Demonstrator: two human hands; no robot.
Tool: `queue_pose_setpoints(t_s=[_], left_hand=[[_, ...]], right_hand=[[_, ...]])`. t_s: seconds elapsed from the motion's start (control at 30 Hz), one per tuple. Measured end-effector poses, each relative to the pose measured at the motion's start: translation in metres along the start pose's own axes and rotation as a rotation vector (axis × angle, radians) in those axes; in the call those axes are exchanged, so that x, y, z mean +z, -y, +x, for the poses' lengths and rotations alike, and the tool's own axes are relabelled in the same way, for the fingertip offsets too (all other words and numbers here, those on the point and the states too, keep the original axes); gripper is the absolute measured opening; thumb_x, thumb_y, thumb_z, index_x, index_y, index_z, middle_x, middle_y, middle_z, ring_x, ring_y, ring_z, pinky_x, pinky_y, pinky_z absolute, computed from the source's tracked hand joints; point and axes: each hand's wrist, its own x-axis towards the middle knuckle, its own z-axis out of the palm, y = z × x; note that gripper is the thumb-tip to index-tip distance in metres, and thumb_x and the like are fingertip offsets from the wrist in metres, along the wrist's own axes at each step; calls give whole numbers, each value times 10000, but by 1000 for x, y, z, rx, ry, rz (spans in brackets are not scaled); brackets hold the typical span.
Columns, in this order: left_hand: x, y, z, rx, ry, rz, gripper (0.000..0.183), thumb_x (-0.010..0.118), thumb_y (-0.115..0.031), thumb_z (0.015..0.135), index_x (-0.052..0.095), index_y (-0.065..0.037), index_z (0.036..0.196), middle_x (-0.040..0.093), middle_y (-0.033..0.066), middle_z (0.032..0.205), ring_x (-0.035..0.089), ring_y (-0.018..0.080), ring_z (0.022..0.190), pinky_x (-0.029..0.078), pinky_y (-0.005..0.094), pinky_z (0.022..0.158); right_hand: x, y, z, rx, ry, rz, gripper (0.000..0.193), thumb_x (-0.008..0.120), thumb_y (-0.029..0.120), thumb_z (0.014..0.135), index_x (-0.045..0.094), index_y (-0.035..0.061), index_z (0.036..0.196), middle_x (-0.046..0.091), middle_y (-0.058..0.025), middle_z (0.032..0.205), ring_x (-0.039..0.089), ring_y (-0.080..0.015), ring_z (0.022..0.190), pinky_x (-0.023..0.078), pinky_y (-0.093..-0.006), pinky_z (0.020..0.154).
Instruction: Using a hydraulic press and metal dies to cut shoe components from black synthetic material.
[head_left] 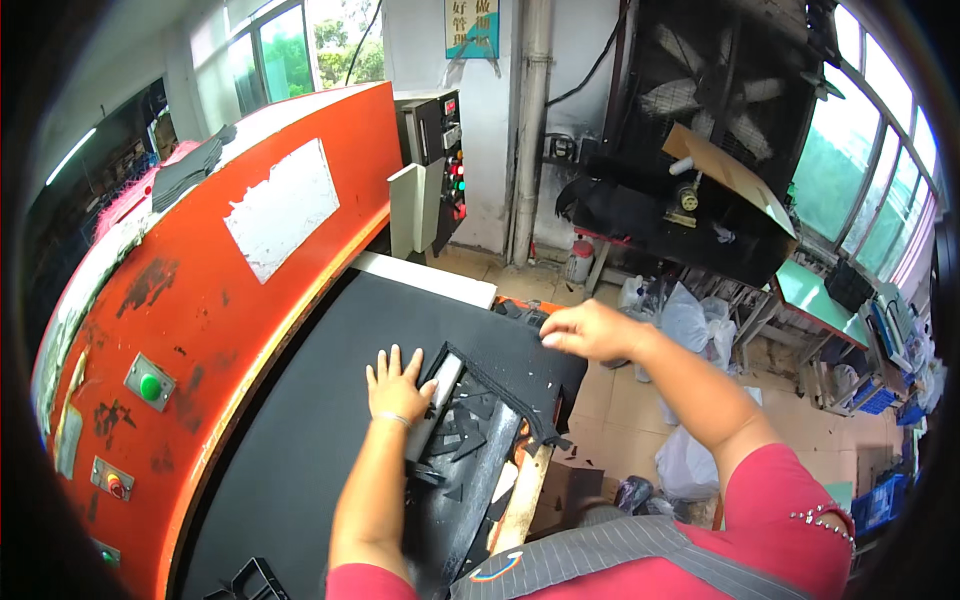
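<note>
My left hand (398, 392) lies flat, fingers spread, on a wide black sheet (300, 420) that covers the machine's bed. Off the sheet's right edge, my right hand (590, 330) is raised with its fingers curled together. Whatever may be between those fingertips is too small to make out. Between my arms, black offcuts (465, 430) lie scattered on a dark tray-like surface with a pale metal edge. A narrow black strip (500, 390) runs along the far right side of these pieces. Near the bottom edge sits a black frame-shaped tool (255, 580), partly cut off.
A large orange machine (220, 330) with a green button (150, 387) rises along the left. Its control box (440, 150) stands at the back. A black table (680, 220) is beyond my right arm. Plastic bags (690, 460) lie on the tiled floor at right.
</note>
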Motion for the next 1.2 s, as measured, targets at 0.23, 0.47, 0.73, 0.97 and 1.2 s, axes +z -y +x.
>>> queue_pose_setpoints(t_s=[0.23, 0.47, 0.73, 0.97, 1.2], left_hand=[[-4, -36, 38, -1, -64, 81, 527, 512, -435, 900, 434, -300, 1403, 329, 101, 1504, 260, 312, 1402, 189, 477, 1140], [-28, -87, 89, -40, -28, 87, 513, 529, -429, 891, 479, -263, 1374, 348, 120, 1488, 280, 324, 1390, 187, 474, 1138], [-25, -107, 172, -80, -14, 126, 495, 635, -415, 790, 602, -236, 1251, 440, 157, 1415, 366, 366, 1333, 227, 510, 1107], [-19, -107, 223, -87, -5, 161, 440, 670, -435, 751, 652, -277, 1162, 513, 127, 1338, 422, 352, 1285, 262, 520, 1078], [-22, -103, 239, -129, 9, 133, 430, 674, -443, 739, 669, -269, 1132, 531, 125, 1319, 436, 356, 1270, 265, 526, 1073]], right_hand=[[-93, -102, 118, 62, 32, 140, 253, 629, 261, 857, 666, 34, 963, 689, -111, 841, 663, -183, 772, 510, -327, 721], [-141, -283, 325, 19, -424, 308, 268, 655, 240, 839, 660, 31, 1007, 697, -138, 933, 671, -260, 880, 511, -365, 798], [-174, -433, 540, 150, -768, 164, 350, 638, 186, 857, 576, 65, 1179, 602, -194, 1148, 559, -371, 1089, 455, -424, 926], [-179, -493, 624, 159, -826, 162, 375, 604, 141, 876, 537, 158, 1244, 522, -132, 1270, 535, -351, 1124, 452, -422, 932], [-179, -498, 643, 176, -877, 262, 256, 623, 122, 859, 596, 163, 1110, 576, -122, 1104, 574, -350, 1006, 474, -427, 853]])
